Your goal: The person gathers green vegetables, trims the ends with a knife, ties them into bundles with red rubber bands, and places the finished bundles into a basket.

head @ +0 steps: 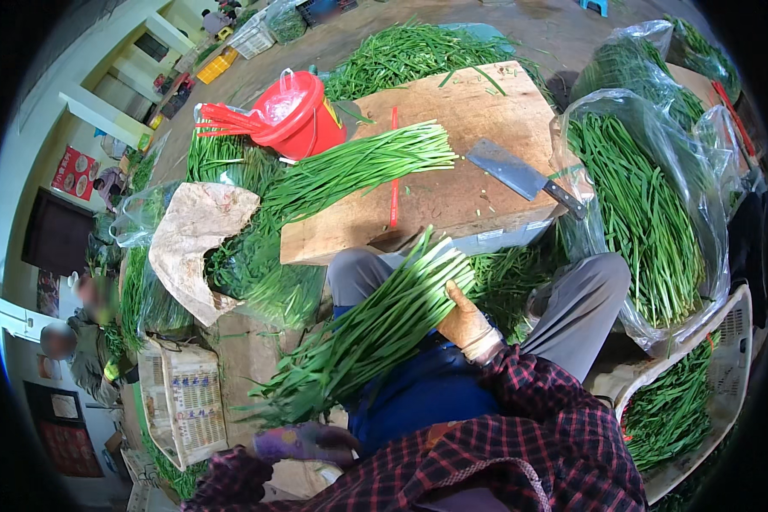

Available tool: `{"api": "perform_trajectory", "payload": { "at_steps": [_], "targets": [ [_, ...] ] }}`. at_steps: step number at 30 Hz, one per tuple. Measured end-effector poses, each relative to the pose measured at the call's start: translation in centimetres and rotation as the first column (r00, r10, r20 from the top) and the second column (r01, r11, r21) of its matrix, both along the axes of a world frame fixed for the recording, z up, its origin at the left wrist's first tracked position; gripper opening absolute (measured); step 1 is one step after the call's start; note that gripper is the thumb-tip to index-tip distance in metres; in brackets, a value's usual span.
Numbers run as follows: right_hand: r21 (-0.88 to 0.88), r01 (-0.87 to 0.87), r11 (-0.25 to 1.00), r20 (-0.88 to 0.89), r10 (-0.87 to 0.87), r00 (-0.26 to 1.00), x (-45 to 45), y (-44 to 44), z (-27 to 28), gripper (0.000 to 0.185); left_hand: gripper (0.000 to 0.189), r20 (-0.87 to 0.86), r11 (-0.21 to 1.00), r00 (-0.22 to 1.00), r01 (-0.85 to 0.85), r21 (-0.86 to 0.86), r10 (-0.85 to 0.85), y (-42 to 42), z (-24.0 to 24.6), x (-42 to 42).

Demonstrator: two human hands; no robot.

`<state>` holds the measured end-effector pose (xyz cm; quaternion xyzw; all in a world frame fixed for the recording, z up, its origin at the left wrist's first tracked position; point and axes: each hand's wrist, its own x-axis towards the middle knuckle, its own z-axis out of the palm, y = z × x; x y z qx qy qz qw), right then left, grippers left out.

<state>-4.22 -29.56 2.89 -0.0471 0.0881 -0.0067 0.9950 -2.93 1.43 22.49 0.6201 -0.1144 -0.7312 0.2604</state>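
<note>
My right hand (466, 319), in a tan glove, grips a bunch of garlic chives (377, 320) near its pale cut ends. The bunch slants across my lap, its green leaf tips fanning out to the lower left. Below those tips is my left hand (307, 441) in a purple patterned glove, somewhat blurred; what its fingers do is unclear. In front of my knees, a second bunch of chives (371, 160) lies on a wooden board (435, 198), across a red strip (394, 192). A cleaver (509, 171) with a dark handle rests at the board's right.
A red bucket (307, 121) with red strips (227, 121) stands behind the board's left side. Loose chives (416, 54) pile up beyond it. To the right are a plastic bag of chives (640, 217) and a crate (736, 358). Another person (89, 352) is at far left.
</note>
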Motion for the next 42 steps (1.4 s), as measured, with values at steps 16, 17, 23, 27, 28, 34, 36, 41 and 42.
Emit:
{"api": "perform_trajectory", "payload": {
  "at_steps": [16, 17, 23, 27, 28, 34, 36, 41, 42],
  "targets": [
    [-0.097, 0.028, 0.995, -0.083, -0.036, 0.996, -0.3, -0.7, 5.7, 0.041, 0.124, 0.994, 0.956, 0.106, 0.293, 0.008, -0.041, -19.7, -2.9, 4.1],
    [-0.144, 0.058, 0.988, -0.116, -0.075, 0.99, -0.3, -0.6, 6.2, 0.039, 0.122, 1.0, 0.95, 0.017, 0.313, -0.02, 0.016, -19.5, -3.3, 3.8],
    [-0.088, 0.121, 0.989, -0.143, -0.133, 0.981, 1.7, 0.3, 10.3, 0.031, 0.096, 0.94, 0.95, 0.136, -0.029, -0.311, 0.312, -18.6, -5.2, 4.1],
    [-0.394, -0.051, 0.918, 0.045, 0.074, 0.996, 4.4, -1.4, 11.9, 0.036, 0.074, 0.62, 0.779, 0.487, -0.249, -0.575, 0.614, -16.3, -5.3, 8.6],
    [-0.432, -0.087, 0.897, 0.079, 0.134, 0.988, 5.3, -2.8, 12.0, 0.038, 0.068, 0.635, 0.811, 0.515, -0.254, -0.528, 0.575, -15.4, -4.3, 9.9],
    [-0.979, 0.126, 0.162, 0.052, -0.395, 0.917, 18.4, -13.1, 7.3, 0.021, 0.065, 0.954, 0.971, 0.238, 0.109, -0.212, 0.182, -17.2, 3.3, 21.6],
    [-0.822, 0.094, -0.561, 0.369, -0.401, 0.839, 22.9, -15.2, 6.4, 0.019, 0.065, 0.975, 0.962, 0.004, 0.161, -0.22, 0.222, -19.8, 2.3, 25.1],
    [-0.477, -0.113, -0.872, 0.272, -0.269, 0.924, 28.5, -15.3, 5.8, 0.019, 0.065, 0.979, 0.972, -0.028, 0.127, -0.198, 0.203, -25.0, -4.4, 34.1],
    [-0.5, -0.109, -0.859, 0.26, -0.269, 0.927, 28.9, -15.3, 5.7, 0.018, 0.067, 0.98, 0.973, 0.009, 0.115, -0.201, 0.201, -25.7, -5.7, 35.5]
  ]
}}
